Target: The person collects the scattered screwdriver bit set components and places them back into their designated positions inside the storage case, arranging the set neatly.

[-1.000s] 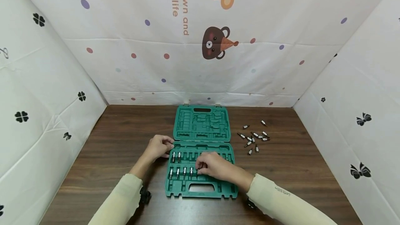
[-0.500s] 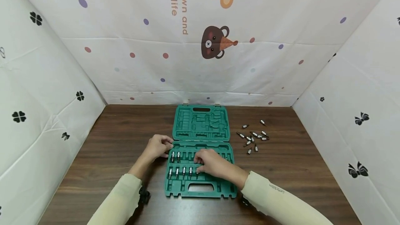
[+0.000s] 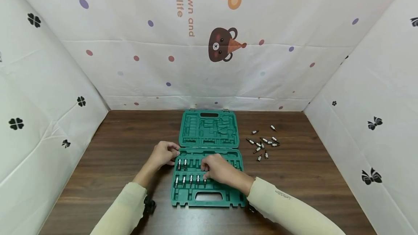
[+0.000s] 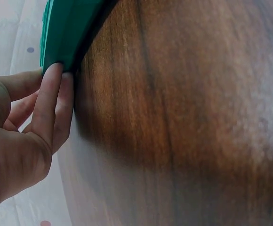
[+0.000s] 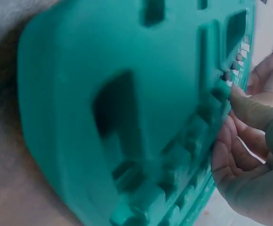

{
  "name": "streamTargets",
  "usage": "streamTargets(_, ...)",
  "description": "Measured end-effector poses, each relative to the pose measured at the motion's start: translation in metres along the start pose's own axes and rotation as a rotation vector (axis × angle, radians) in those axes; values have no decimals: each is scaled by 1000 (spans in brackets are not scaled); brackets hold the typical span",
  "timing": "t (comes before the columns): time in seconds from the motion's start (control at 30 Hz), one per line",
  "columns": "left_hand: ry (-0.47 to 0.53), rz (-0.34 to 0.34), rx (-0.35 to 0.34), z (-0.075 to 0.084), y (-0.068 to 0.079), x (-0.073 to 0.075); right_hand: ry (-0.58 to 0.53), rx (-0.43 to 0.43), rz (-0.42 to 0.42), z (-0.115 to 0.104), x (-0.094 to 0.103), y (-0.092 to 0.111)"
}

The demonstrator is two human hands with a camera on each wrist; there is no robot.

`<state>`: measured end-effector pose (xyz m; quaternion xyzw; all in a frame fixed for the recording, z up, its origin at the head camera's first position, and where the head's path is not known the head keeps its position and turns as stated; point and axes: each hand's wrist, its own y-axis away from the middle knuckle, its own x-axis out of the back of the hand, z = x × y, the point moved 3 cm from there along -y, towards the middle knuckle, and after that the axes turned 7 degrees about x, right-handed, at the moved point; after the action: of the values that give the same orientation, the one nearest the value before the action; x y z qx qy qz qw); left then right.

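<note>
A green bit-socket case [image 3: 209, 186] lies unfolded on the table, with its lid [image 3: 209, 130] laid back. My left hand [image 3: 163, 153] holds the tray's left edge near the hinge; in the left wrist view its fingertips [image 4: 54, 70] meet the case's side. Over the middle of the tray is my right hand [image 3: 218, 169], thumb touching a bit socket [image 3: 205, 182] at the right end of the seated lower row. Its other fingers are bent away from the thumb. Two more bit sockets [image 3: 182, 164] sit in the upper row at left. Part of the tray is hidden under the right hand.
Several loose bit sockets [image 3: 262, 144] are scattered on the wooden table [image 3: 140, 126] to the right of the case. A printed white cloth [image 3: 261, 82] rises behind the table, with more cloth at both sides.
My right fingers have lifted and spread away from the thumb, uncovering the lower-row bit socket that they surrounded earlier. The left hand stays at the case edge. The head view has shifted slightly.
</note>
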<state>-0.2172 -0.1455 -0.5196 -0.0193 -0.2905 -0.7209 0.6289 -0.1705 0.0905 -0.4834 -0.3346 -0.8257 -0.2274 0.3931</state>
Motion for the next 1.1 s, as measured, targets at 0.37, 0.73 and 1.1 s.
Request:
streamTargets(0.37, -4, 19, -6, -1, 2, 1, -16, 36, -6, 0, 1, -1)
streamTargets(0.73, 6, 12, 14, -1, 3, 0, -72, 86, 18, 11, 6, 9)
streamTargets(1.1, 14, 7, 19, 2, 4, 0, -90, 109, 139, 33, 35, 34)
